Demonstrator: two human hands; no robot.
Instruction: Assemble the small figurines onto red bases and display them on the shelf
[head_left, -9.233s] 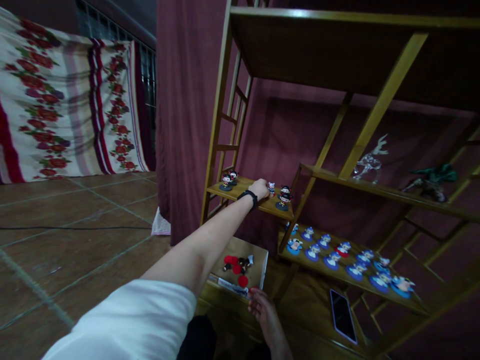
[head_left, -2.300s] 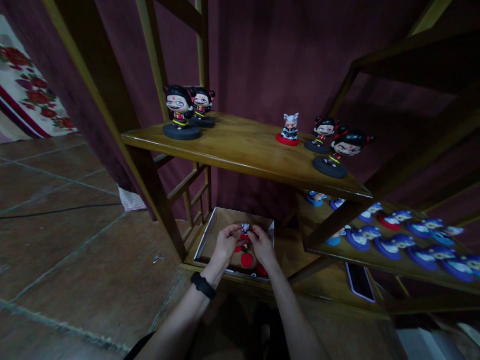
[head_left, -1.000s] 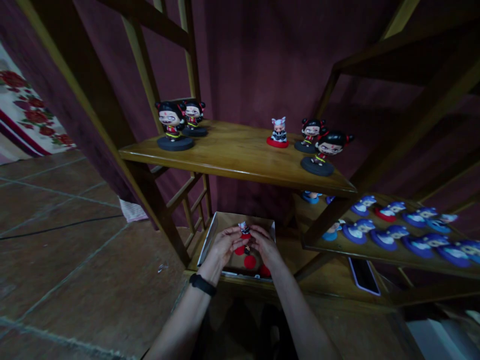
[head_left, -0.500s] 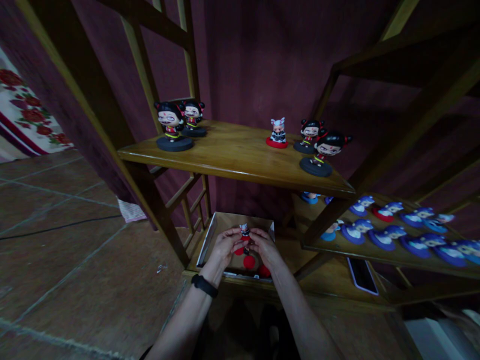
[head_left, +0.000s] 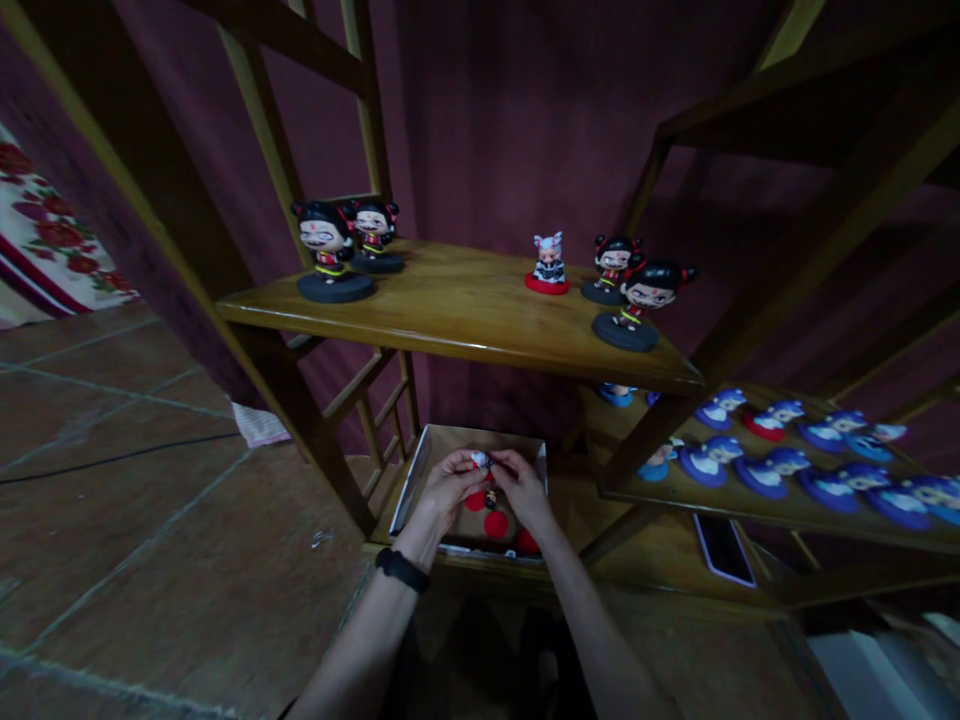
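My left hand (head_left: 444, 487) and my right hand (head_left: 517, 485) meet over an open cardboard box (head_left: 420, 468) on the lowest shelf. Together they pinch a small figurine (head_left: 481, 461) with a pale head and a red base. Loose red round bases (head_left: 496, 523) lie in the box under my hands. My left wrist wears a black band. Above, on a wooden shelf (head_left: 465, 325), stand a pale-haired figurine on a red base (head_left: 547, 266) and black-haired figurines on dark bases at the left (head_left: 324, 250) and right (head_left: 639, 298).
A lower shelf at the right (head_left: 757, 505) carries several blue-based figurines (head_left: 720, 412) and one red-based. A phone (head_left: 723, 549) lies flat below it. Slanted wooden posts frame the shelves. Tiled floor with a black cable spreads to the left, a flowered cloth beyond.
9.2 s ago my left hand reached up to the middle shelf; it has come down to the box. Over the last second both hands tilted the small figurine between them.
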